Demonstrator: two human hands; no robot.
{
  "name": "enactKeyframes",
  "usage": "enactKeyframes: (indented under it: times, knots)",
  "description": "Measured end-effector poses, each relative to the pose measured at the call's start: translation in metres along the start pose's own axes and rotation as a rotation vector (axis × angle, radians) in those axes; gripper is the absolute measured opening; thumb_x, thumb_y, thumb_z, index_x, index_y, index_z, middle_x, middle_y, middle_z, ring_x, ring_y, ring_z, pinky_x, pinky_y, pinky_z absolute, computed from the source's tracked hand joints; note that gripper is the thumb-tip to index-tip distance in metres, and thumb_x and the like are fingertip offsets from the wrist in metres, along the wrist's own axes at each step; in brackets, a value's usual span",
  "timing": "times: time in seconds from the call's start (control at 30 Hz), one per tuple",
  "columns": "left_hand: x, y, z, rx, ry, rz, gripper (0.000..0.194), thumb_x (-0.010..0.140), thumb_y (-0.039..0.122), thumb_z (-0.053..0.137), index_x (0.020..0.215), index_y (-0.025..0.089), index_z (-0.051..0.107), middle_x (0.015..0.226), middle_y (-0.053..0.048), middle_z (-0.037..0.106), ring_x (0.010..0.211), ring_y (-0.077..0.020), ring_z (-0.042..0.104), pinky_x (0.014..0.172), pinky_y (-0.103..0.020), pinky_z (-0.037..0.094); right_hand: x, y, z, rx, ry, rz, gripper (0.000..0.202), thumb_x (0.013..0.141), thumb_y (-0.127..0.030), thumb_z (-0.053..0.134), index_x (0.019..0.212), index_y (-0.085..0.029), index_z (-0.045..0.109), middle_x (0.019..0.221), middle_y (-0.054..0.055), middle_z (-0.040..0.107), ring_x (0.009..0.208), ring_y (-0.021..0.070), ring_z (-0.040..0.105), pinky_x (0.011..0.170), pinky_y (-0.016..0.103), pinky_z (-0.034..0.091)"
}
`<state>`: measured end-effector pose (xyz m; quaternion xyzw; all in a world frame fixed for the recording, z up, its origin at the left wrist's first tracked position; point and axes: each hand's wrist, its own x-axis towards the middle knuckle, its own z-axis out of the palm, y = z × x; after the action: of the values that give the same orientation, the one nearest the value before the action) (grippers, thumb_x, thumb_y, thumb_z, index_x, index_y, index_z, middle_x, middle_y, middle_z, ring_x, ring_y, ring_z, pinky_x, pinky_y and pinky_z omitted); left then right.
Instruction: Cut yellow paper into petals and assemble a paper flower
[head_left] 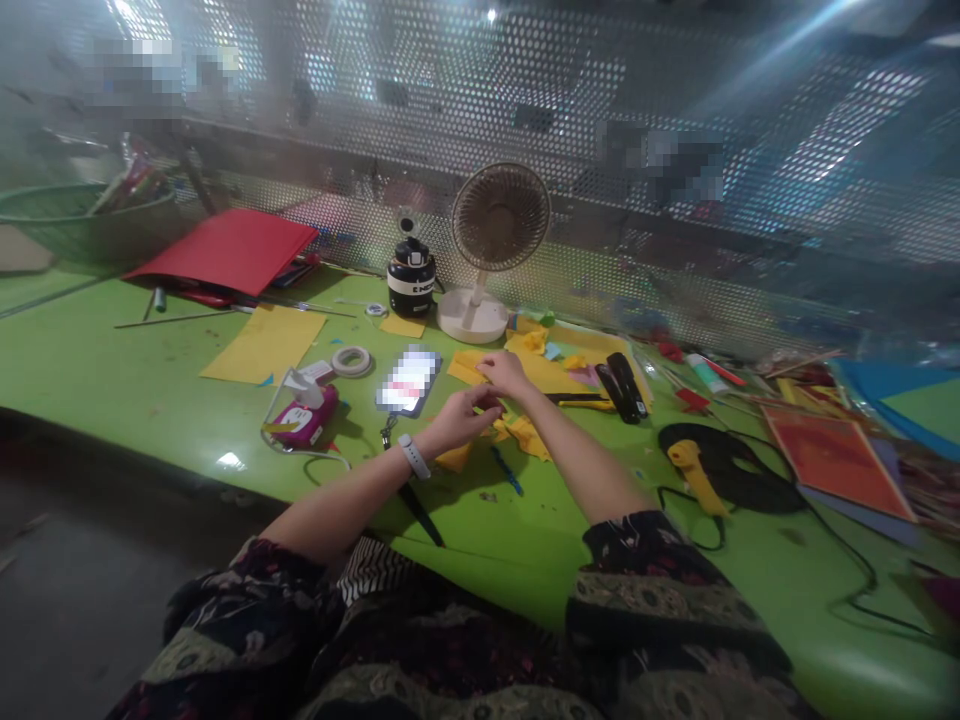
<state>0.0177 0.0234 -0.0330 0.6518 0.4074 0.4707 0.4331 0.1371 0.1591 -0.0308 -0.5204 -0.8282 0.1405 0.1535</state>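
Both of my hands are close together over the green table (pixel 360 410), among pieces of yellow paper. My left hand (pixel 459 420) has a pale watch at its wrist, and its fingers are bent; whether they hold anything is too small to tell. Just above it, my right hand (pixel 504 372) has its fingers pressed together at a piece of yellow paper (pixel 466 366). Crumpled yellow pieces (pixel 525 436) lie below the right wrist. A lit phone (pixel 409 382) is left of my hands, and a blue pen-like item (pixel 508 470) is below them.
A white fan (pixel 474 315) and a black jar (pixel 412 280) stand behind my hands. Tape (pixel 351 361), a purple tissue pack (pixel 307 418) and yellow paper (pixel 264 343) lie left. On the right are a black stapler (pixel 622 388) and a yellow glue gun (pixel 696 475) with its cord.
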Motion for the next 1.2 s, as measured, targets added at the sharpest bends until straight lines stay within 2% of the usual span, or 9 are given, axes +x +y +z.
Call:
enactKeyframes:
  times: [0.17, 0.4, 0.57, 0.73, 0.9, 1.07, 1.2]
  knots:
    - [0.002, -0.001, -0.004, 0.032, 0.015, 0.01, 0.024, 0.086, 0.019, 0.062, 0.109, 0.012, 0.066, 0.096, -0.011, 0.074, 0.087, -0.019, 0.07, 0.075, -0.031, 0.057, 0.005, 0.003, 0.004, 0.007, 0.01, 0.05, 0.024, 0.082, -0.032, 0.061, 0.073, -0.014, 0.074, 0.07, 0.004, 0.07, 0.068, 0.0149, 0.057, 0.06, 0.025, 0.033]
    - [0.011, -0.01, -0.011, 0.05, 0.105, -0.07, 0.024, 0.083, 0.014, 0.061, 0.106, 0.012, 0.066, 0.093, -0.01, 0.073, 0.086, -0.0179, 0.069, 0.079, -0.031, 0.056, 0.011, 0.007, 0.006, 0.044, 0.022, 0.105, 0.022, 0.075, -0.038, 0.072, 0.074, -0.016, 0.074, 0.072, 0.004, 0.072, 0.067, 0.0158, 0.06, 0.061, 0.024, 0.038]
    - [0.012, -0.012, -0.012, 0.045, 0.115, -0.069, 0.022, 0.082, 0.015, 0.062, 0.104, 0.014, 0.067, 0.092, -0.009, 0.073, 0.086, -0.017, 0.068, 0.081, -0.031, 0.054, 0.008, 0.009, 0.003, 0.229, -0.012, 0.121, 0.031, 0.079, -0.045, 0.069, 0.071, -0.015, 0.072, 0.068, 0.003, 0.07, 0.065, 0.0144, 0.059, 0.059, 0.023, 0.038]
    - [0.01, -0.011, -0.012, 0.04, 0.092, -0.086, 0.021, 0.083, 0.018, 0.062, 0.103, 0.013, 0.067, 0.092, -0.009, 0.074, 0.082, -0.0162, 0.068, 0.079, -0.031, 0.055, 0.008, 0.008, 0.0, 0.252, -0.018, 0.144, 0.03, 0.079, -0.043, 0.068, 0.069, -0.014, 0.071, 0.065, 0.003, 0.069, 0.063, 0.0143, 0.059, 0.058, 0.023, 0.039]
    - [0.009, -0.007, -0.012, 0.061, 0.06, -0.107, 0.021, 0.085, 0.019, 0.061, 0.104, 0.012, 0.066, 0.096, -0.011, 0.074, 0.085, -0.0182, 0.068, 0.08, -0.034, 0.055, 0.011, 0.006, 0.0, 0.225, -0.021, 0.163, 0.025, 0.079, -0.038, 0.067, 0.072, -0.015, 0.074, 0.071, 0.006, 0.073, 0.067, 0.0163, 0.063, 0.059, 0.023, 0.041]
    - [0.008, -0.004, -0.011, 0.078, 0.032, -0.08, 0.023, 0.086, 0.022, 0.06, 0.106, 0.011, 0.066, 0.094, -0.011, 0.072, 0.085, -0.0191, 0.067, 0.076, -0.034, 0.055, 0.012, 0.002, 0.002, 0.182, -0.027, 0.174, 0.023, 0.082, -0.033, 0.062, 0.075, -0.016, 0.076, 0.076, 0.006, 0.075, 0.073, 0.0174, 0.067, 0.06, 0.023, 0.042]
    - [0.008, -0.006, -0.011, 0.084, 0.023, -0.058, 0.025, 0.086, 0.023, 0.06, 0.108, 0.012, 0.066, 0.094, -0.01, 0.072, 0.083, -0.0175, 0.066, 0.074, -0.031, 0.054, 0.011, -0.003, 0.003, 0.137, -0.027, 0.167, 0.018, 0.079, -0.03, 0.066, 0.073, -0.016, 0.076, 0.077, 0.005, 0.075, 0.076, 0.0181, 0.067, 0.062, 0.023, 0.041]
